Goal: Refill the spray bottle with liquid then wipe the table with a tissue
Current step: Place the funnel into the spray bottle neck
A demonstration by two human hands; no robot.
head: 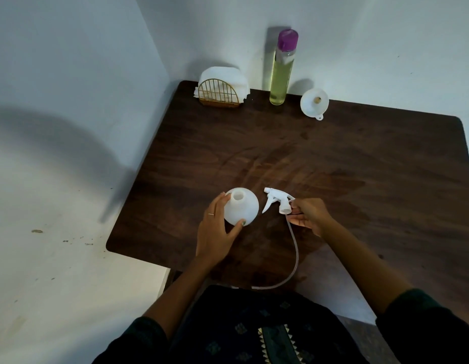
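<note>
I see my left hand (217,232) gripping the round white plastic spray bottle (241,209), neck open, near the table's front edge, while my right hand (308,215) pinches the removed white trigger sprayer head (278,202) just beside it. Still ahead, I judge: the white funnel (314,102), the tall purple-capped bottle of yellow liquid (282,72), the tissues in the gold wire holder (220,86).

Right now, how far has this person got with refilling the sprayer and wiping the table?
Done: the spray head is off, pinched in the right hand. In hand: the left hand steadies the open spray bottle. Left: the funnel, the capped bottle of yellow liquid and the tissues stand untouched at the far edge, so pouring and wiping remain.
</note>
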